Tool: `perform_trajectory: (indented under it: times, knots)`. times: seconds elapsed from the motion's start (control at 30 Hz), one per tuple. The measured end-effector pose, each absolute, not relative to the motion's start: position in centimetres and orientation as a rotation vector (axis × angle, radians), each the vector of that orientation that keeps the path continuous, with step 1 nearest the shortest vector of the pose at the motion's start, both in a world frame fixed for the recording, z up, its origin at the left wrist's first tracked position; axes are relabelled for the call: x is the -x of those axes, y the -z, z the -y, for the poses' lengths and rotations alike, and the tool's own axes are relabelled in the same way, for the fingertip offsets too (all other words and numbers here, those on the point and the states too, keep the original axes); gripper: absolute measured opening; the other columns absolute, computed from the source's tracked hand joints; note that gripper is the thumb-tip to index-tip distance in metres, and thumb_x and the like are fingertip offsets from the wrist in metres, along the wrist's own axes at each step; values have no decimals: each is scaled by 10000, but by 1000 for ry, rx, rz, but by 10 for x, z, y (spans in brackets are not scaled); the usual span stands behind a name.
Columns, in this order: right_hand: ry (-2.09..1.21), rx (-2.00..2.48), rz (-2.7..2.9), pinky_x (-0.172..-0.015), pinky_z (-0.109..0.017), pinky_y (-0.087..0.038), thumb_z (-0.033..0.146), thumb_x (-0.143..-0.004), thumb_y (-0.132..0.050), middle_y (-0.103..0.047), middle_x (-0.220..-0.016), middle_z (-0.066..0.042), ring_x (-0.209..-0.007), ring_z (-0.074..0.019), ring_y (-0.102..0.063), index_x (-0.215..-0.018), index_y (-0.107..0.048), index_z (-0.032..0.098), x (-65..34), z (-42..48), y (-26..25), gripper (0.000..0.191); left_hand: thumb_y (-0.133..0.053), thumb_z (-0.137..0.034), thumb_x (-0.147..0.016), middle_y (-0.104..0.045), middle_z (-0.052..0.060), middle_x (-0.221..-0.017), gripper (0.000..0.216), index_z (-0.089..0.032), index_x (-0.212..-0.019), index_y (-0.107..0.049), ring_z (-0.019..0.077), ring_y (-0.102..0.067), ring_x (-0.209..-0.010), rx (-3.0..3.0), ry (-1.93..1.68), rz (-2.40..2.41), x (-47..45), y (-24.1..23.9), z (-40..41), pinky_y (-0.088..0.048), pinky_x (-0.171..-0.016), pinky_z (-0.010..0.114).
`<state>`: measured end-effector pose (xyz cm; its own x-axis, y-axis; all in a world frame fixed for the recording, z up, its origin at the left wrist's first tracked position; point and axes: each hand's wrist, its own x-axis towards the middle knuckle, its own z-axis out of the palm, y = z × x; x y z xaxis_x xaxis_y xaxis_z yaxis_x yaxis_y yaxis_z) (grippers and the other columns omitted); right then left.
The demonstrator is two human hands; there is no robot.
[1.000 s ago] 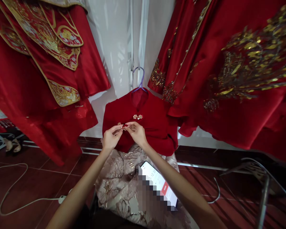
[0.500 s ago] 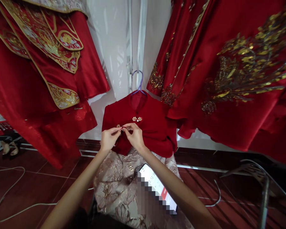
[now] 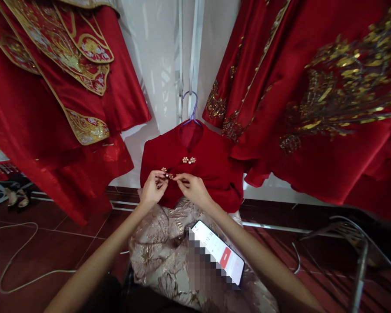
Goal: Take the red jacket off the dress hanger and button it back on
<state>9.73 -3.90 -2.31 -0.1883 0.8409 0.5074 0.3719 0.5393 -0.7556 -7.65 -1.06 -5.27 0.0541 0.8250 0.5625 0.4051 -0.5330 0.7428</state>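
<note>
A small red jacket (image 3: 211,169) hangs on a purple hanger (image 3: 191,108) in front of me. It has a pearl clasp (image 3: 188,160) at the chest and a second pearl clasp (image 3: 167,173) lower left. My left hand (image 3: 153,190) and my right hand (image 3: 192,188) meet at that lower clasp, each with fingertips pinched on it. Below the jacket falls a pale brocade skirt (image 3: 163,252) with gold flowers. A phone (image 3: 220,254) with a lit screen rests on the skirt under my right forearm.
Large red gowns with gold embroidery hang at the left (image 3: 52,87) and at the right (image 3: 316,95). A white cable (image 3: 19,261) loops over the dark red floor. A metal chair frame (image 3: 355,243) stands at the lower right. Shoes (image 3: 16,198) lie at the far left.
My hands have stayed at the lower pearl clasp, shifting only slightly. The view has wobbled a little. The phone has slid a touch to the right.
</note>
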Motion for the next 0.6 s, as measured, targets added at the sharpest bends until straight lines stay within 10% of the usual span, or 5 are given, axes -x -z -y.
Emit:
perform_trajectory:
  times: [0.37, 0.6]
  knots:
    - [-306, 1537, 1888, -755, -338, -513, 182, -825, -424, -672, -966, -71, -838, -199, -650, -1037, -572, 194, -180, 48, 61, 259, -583, -296, -759, -473, 86, -1154, 451, -213, -1165, -406, 193, -553, -965, -2320, -1115, -1350, 81, 99, 24, -460, -842, 375]
    - [163, 1674, 1953, -806, -420, -447, 291, -757, -557, -530, -1088, -203, -1018, -310, -506, -1202, -415, 93, -149, 53, 100, 507, -591, -276, -724, -595, 53, -887, 321, -187, -1012, -483, 210, -579, -839, -2345, -1075, -1467, 88, 113, 14, -441, -775, 357]
